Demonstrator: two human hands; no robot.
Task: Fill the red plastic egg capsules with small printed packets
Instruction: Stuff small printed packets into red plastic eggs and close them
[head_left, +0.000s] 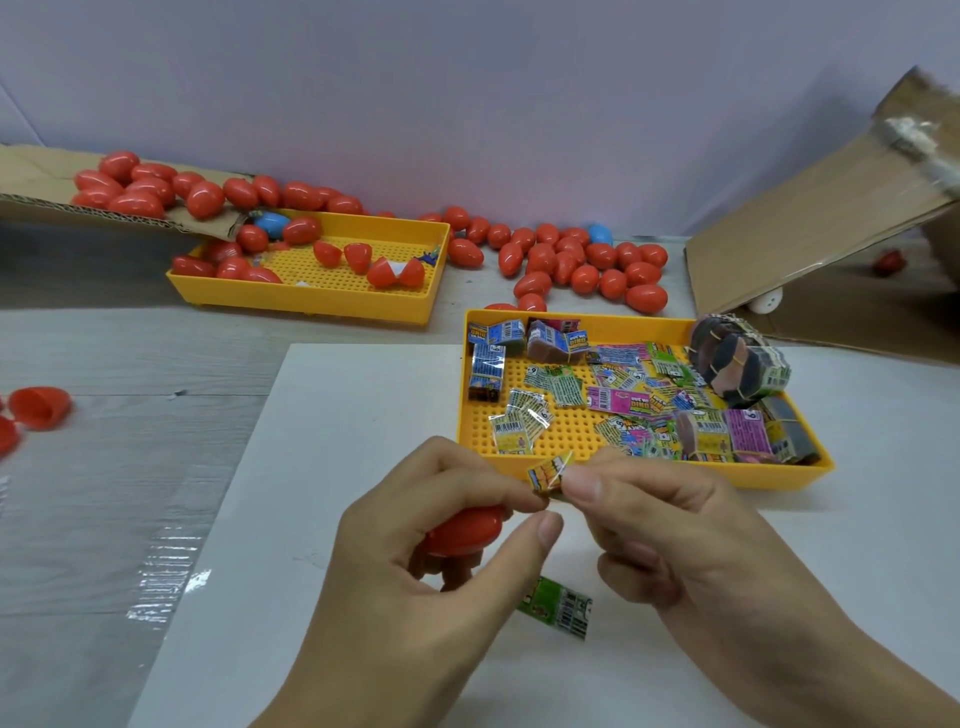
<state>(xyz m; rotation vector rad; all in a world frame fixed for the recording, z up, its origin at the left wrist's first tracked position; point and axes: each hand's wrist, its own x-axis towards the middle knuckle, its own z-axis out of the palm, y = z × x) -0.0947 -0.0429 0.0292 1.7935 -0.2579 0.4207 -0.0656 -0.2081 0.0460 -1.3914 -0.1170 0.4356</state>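
Over the white sheet (332, 415), just in front of the packet tray (649, 475), the left hand (415, 561) curls around a red egg half (467, 530), a light, stiff, slick shell best cupped around its body, though which way its opening faces is hidden. Above it, both thumbs and forefingers pinch a small yellow packet (545, 475); the right hand (691, 540) takes its right edge. It looks thin, crinkly and slippery, so edge grips suit it; its long axis seems to run left-right.

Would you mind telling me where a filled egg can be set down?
Bare white board lies between the far yellow tray and the left hand. The packet tray is crowded, and red eggs crowd the table behind it.
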